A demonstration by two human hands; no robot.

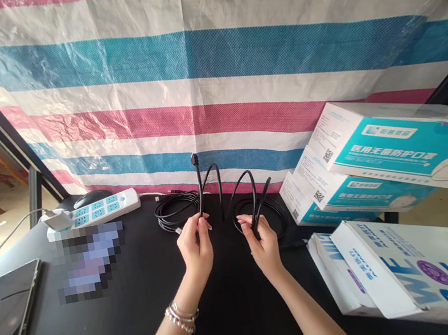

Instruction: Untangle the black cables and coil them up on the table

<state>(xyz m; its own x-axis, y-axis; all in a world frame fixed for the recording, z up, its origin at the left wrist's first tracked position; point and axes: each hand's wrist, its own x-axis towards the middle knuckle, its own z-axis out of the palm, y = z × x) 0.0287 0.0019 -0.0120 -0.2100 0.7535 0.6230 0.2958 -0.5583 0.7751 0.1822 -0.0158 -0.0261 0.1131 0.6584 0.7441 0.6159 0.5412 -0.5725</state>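
Note:
My left hand [196, 246], with bracelets on the wrist, pinches a black cable [207, 179] whose plug end sticks up above the fingers. My right hand [263, 244] grips another stretch of black cable that loops up between the two hands. Both hands hover over the black table [125, 323]. Behind them lie two coiled black cables, one [175, 209] near my left hand and one [277, 210] near my right hand.
A white power strip [96, 209] with a plugged adapter and a black mouse [91, 198] sit at the back left. A tablet [3, 307] lies at the left edge. Teal-and-white boxes [400, 159] and white boxes [411, 273] are stacked right. A striped tarp [205, 61] hangs behind.

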